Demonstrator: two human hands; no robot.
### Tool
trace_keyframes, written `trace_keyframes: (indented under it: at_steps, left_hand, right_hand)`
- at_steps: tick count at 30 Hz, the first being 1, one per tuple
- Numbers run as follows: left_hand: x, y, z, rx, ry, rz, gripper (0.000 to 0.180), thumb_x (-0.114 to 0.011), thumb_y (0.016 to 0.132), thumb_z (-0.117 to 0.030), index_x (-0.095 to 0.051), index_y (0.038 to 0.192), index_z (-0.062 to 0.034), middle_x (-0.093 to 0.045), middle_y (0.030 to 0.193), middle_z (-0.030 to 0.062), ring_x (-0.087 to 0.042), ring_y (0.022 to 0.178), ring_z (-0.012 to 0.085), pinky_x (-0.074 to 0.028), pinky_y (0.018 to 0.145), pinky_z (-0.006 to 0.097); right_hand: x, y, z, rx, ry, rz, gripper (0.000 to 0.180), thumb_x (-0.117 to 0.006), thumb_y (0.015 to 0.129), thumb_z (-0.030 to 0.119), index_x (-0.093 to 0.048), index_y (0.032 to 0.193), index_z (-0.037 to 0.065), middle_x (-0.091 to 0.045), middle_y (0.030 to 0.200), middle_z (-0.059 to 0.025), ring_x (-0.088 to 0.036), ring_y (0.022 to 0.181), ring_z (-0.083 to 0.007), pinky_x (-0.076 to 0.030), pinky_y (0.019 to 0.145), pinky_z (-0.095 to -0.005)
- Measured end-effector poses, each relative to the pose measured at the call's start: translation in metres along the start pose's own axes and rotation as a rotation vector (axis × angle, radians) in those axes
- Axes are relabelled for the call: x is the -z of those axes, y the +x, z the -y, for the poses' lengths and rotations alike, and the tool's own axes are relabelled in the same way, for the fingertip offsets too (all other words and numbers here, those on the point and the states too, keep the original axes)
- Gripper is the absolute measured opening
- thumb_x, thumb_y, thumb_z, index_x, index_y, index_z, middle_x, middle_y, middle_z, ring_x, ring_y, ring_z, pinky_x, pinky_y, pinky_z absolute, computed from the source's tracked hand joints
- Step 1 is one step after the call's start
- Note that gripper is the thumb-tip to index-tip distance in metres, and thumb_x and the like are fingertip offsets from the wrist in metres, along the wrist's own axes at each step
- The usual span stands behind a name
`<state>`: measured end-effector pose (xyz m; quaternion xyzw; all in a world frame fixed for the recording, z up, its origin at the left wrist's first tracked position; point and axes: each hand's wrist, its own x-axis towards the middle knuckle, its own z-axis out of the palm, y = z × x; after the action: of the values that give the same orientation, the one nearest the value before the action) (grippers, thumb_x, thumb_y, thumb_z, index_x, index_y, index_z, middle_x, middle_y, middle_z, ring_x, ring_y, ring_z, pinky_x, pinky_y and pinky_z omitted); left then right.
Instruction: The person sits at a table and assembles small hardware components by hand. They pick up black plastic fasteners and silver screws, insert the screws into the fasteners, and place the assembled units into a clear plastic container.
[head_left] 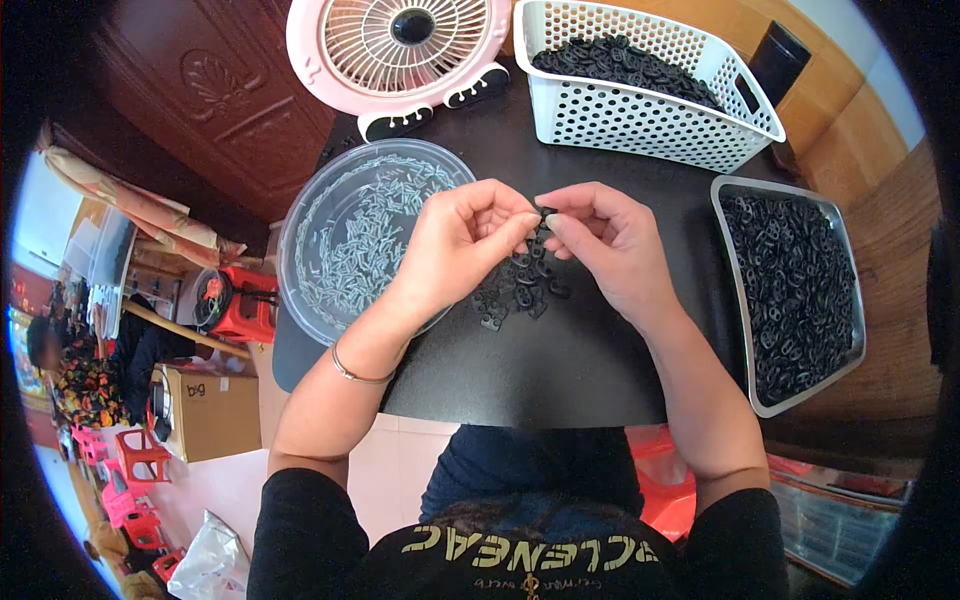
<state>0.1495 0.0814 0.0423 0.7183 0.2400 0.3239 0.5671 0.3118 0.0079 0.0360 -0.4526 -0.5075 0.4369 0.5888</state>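
Hands meet over the black parts pile

Head view. Landmark: the small pile of black plastic parts [515, 285] at the middle of your dark table [560, 370].

Your left hand [455, 245] sits just left of and slightly above the pile, fingers curled in, thumb and forefinger pressed together at the tips. Your right hand [610, 240] sits just right of the pile, fingers likewise curled, thumb and forefinger pinching. Both pinches meet on one small black piece [545, 213] held right above the pile's far edge; the piece is mostly hidden by your fingertips, so its shape cannot be made out. A thin bracelet [355, 373] rings your left wrist, nearer to you than the pile.

Left of the pile: a round clear tub [300, 215] holding many small pale grey pins [365, 240]; your left hand overlaps its right rim.

Far side of the pile: a pink desk fan [400, 50] lying face up, and to its right a white perforated basket [640, 115] loaded with more black parts.

Right of the pile, well apart: a grey metal tray [735, 300] filled with black ring-shaped parts.

Off the table, left of the pile and lower down: a cardboard box [210, 410] and red plastic stools [235, 300] on the floor.
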Motion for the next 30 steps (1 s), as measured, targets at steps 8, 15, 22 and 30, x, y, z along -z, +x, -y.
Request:
trace_keyframes:
  at_steps: [8, 15, 22, 30]
  left_hand:
    - [-0.001, 0.001, 0.0, -0.04, 0.014, 0.002, 0.01, -0.058, 0.085, -0.008, -0.057, 0.09, 0.001, -0.059, 0.076, 0.0016, -0.055, 0.064, 0.0052, -0.045, 0.058, 0.018]
    - [-0.006, -0.002, -0.001, -0.38, 0.736, 0.158, 0.02, -0.064, 0.073, -0.007, -0.061, 0.092, -0.0017, -0.057, 0.083, 0.0078, -0.056, 0.077, 0.0189, -0.045, 0.068, 0.03]
    - [-0.009, -0.005, 0.002, -0.387, 0.877, 0.308, 0.021, -0.064, 0.068, -0.006, -0.062, 0.089, -0.002, -0.054, 0.084, 0.0105, -0.054, 0.082, 0.0278, -0.044, 0.075, 0.036]
    - [-0.01, -0.009, 0.003, -0.305, 0.829, 0.307, 0.02, -0.062, 0.067, -0.002, -0.061, 0.087, -0.0016, -0.052, 0.082, 0.0113, -0.055, 0.08, 0.0285, -0.046, 0.07, 0.036]
  right_hand:
    - [0.0, 0.002, -0.003, 0.023, 0.09, 0.026, 0.017, -0.057, 0.082, 0.003, -0.059, 0.098, -0.002, -0.062, 0.088, -0.007, -0.059, 0.076, -0.009, -0.048, 0.07, -0.0213]
    - [0.017, 0.009, -0.006, 0.007, 0.036, -0.22, 0.016, -0.058, 0.083, 0.006, -0.059, 0.096, -0.001, -0.062, 0.085, -0.0058, -0.059, 0.073, -0.01, -0.047, 0.067, -0.0214]
    - [0.021, 0.011, -0.01, 0.042, 0.043, -0.277, 0.015, -0.058, 0.083, 0.007, -0.059, 0.096, 0.0, -0.061, 0.084, -0.0047, -0.058, 0.073, -0.0089, -0.046, 0.067, -0.0202]
    - [0.014, 0.009, -0.012, 0.027, -0.035, -0.212, 0.014, -0.058, 0.083, 0.006, -0.059, 0.096, 0.002, -0.061, 0.081, -0.0023, -0.057, 0.071, -0.0074, -0.046, 0.065, -0.0201]
